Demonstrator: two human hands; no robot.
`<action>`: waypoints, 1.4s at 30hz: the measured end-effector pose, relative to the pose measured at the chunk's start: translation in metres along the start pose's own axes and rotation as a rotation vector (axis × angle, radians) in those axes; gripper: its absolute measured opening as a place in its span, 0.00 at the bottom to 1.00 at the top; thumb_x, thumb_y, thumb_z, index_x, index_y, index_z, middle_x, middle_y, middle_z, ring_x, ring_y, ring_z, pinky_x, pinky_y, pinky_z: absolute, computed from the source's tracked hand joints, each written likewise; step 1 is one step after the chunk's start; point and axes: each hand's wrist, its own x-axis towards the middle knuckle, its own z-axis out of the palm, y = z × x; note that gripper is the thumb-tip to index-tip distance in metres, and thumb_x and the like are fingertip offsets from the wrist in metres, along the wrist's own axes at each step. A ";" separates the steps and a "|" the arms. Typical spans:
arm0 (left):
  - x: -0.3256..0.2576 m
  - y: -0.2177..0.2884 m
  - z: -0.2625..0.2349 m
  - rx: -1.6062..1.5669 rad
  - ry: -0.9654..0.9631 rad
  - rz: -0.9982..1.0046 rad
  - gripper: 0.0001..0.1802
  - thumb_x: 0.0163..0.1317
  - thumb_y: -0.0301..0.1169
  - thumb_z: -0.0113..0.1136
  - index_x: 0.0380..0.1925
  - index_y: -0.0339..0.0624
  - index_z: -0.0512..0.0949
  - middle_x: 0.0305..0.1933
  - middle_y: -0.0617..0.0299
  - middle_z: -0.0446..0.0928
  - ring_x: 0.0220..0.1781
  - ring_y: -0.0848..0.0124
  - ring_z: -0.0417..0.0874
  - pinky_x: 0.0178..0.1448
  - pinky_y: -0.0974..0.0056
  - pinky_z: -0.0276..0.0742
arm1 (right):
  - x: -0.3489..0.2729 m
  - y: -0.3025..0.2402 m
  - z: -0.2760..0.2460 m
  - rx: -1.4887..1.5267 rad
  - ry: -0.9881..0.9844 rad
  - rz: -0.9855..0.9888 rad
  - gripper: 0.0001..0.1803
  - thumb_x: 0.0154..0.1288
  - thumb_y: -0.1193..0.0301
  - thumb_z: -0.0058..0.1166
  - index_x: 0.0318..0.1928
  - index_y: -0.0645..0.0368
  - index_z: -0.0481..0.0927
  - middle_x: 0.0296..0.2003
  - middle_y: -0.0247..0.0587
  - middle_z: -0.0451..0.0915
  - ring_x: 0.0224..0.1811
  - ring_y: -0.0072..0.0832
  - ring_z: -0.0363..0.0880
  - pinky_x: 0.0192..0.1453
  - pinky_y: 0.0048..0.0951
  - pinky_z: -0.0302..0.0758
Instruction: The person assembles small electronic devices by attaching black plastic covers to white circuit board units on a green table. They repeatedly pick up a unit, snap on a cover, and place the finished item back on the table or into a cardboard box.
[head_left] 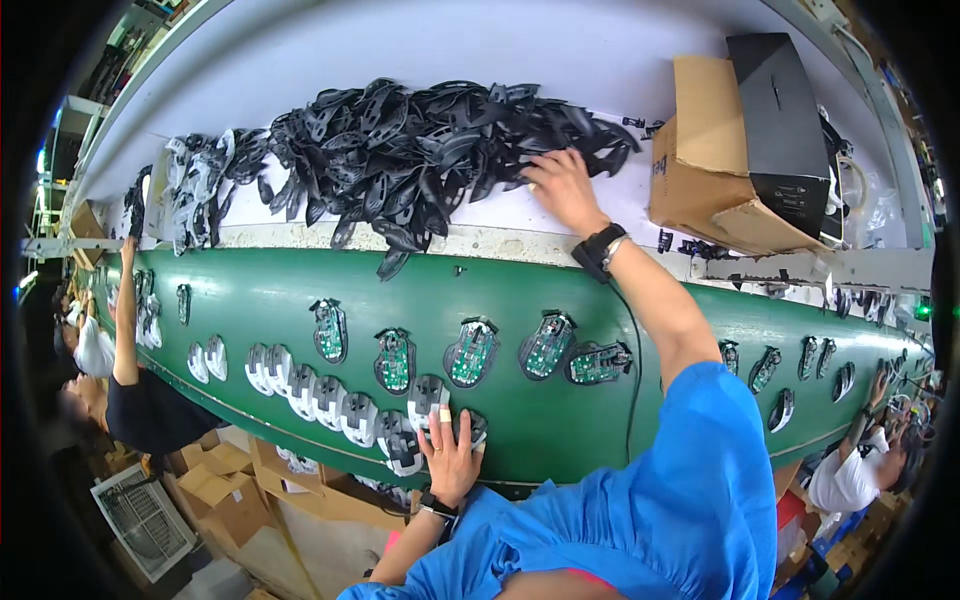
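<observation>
Head view: pile of black shells (pixel 400 150), long axis left–right, lies left of nearer right hand (pixel 568 192), fingers part-curled, hold unclear; left hand (pixel 453 466) spread open against a mouse (pixel 428 391).

Head-worn fisheye, close above green belt (pixel 545 425), facing down; rim seemingly warped.
</observation>
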 end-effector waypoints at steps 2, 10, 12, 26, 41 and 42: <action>-0.003 0.002 0.000 0.006 0.039 0.028 0.46 0.47 0.39 0.67 0.69 0.49 0.60 0.74 0.40 0.50 0.76 0.43 0.46 0.72 0.33 0.38 | -0.004 0.001 -0.010 0.149 0.072 0.119 0.14 0.52 0.69 0.63 0.43 0.48 0.86 0.55 0.39 0.77 0.59 0.36 0.68 0.68 0.43 0.60; 0.001 0.003 -0.016 -0.004 0.131 0.195 0.39 0.48 0.36 0.66 0.64 0.43 0.65 0.57 0.48 0.68 0.67 0.50 0.63 0.71 0.41 0.50 | -0.023 0.003 -0.058 1.321 0.089 0.871 0.11 0.64 0.69 0.58 0.44 0.57 0.84 0.34 0.28 0.82 0.37 0.18 0.76 0.42 0.24 0.73; 0.006 -0.001 -0.011 -0.077 0.106 0.235 0.41 0.46 0.34 0.66 0.63 0.38 0.64 0.54 0.47 0.68 0.63 0.51 0.66 0.70 0.44 0.54 | -0.034 -0.025 -0.091 1.574 0.104 0.951 0.09 0.67 0.70 0.54 0.45 0.56 0.81 0.35 0.28 0.80 0.35 0.19 0.76 0.42 0.26 0.74; 0.015 0.048 -0.080 -1.882 -0.126 -0.242 0.24 0.65 0.39 0.59 0.55 0.36 0.70 0.46 0.51 0.80 0.46 0.62 0.83 0.53 0.59 0.80 | -0.339 -0.214 -0.088 0.836 -0.131 1.067 0.17 0.59 0.70 0.62 0.50 0.59 0.80 0.37 0.37 0.82 0.37 0.29 0.81 0.41 0.29 0.76; -0.014 0.034 -0.077 -2.125 -0.584 -0.409 0.19 0.65 0.41 0.58 0.51 0.42 0.73 0.40 0.59 0.80 0.41 0.68 0.82 0.48 0.58 0.81 | -0.321 -0.168 -0.147 -0.113 -0.331 -0.413 0.15 0.58 0.69 0.48 0.47 0.51 0.79 0.47 0.37 0.74 0.55 0.32 0.70 0.59 0.35 0.68; -0.016 0.033 -0.075 -2.109 -0.579 -0.364 0.19 0.64 0.36 0.58 0.52 0.42 0.72 0.42 0.59 0.80 0.43 0.69 0.82 0.47 0.58 0.81 | -0.319 -0.153 -0.145 -0.126 -0.413 -0.461 0.13 0.57 0.69 0.48 0.42 0.52 0.80 0.44 0.36 0.74 0.53 0.32 0.71 0.57 0.34 0.69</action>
